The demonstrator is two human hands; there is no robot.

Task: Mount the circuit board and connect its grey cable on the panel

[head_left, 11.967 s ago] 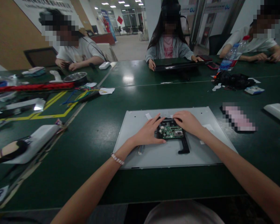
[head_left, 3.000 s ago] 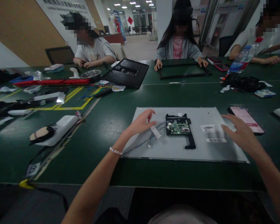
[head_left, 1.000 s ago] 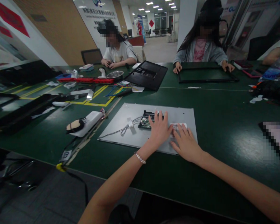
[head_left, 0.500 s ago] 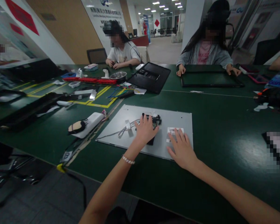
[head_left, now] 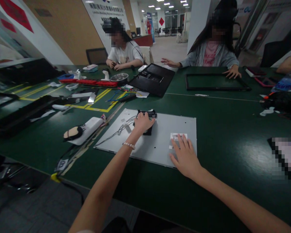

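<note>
A thin silvery-grey panel [head_left: 162, 152] lies flat on the green table in front of me. On its far part sits a black bracket with a circuit board [head_left: 149, 129], which my left hand [head_left: 143, 123] grips from above with bent fingers; the palm and fingers cover much of it. Grey cables [head_left: 120, 130] run from the board toward the panel's left corner. My right hand [head_left: 186, 158] rests open at the panel's right side, fingers spread, the tips over a white label [head_left: 176, 136].
Left of the panel lie a white and tan object [head_left: 83, 132] and a long black trim piece [head_left: 31, 111]. Beyond are a black back cover [head_left: 152, 81], a metal bowl [head_left: 119, 77] and a black frame [head_left: 218, 88] near a co-worker's hand. A phone-like item [head_left: 286, 158] lies at right.
My left hand has shifted the black bracket and board away from me and leftward across the panel. My right hand stays at the label. One hand of the co-worker opposite has left the black frame.
</note>
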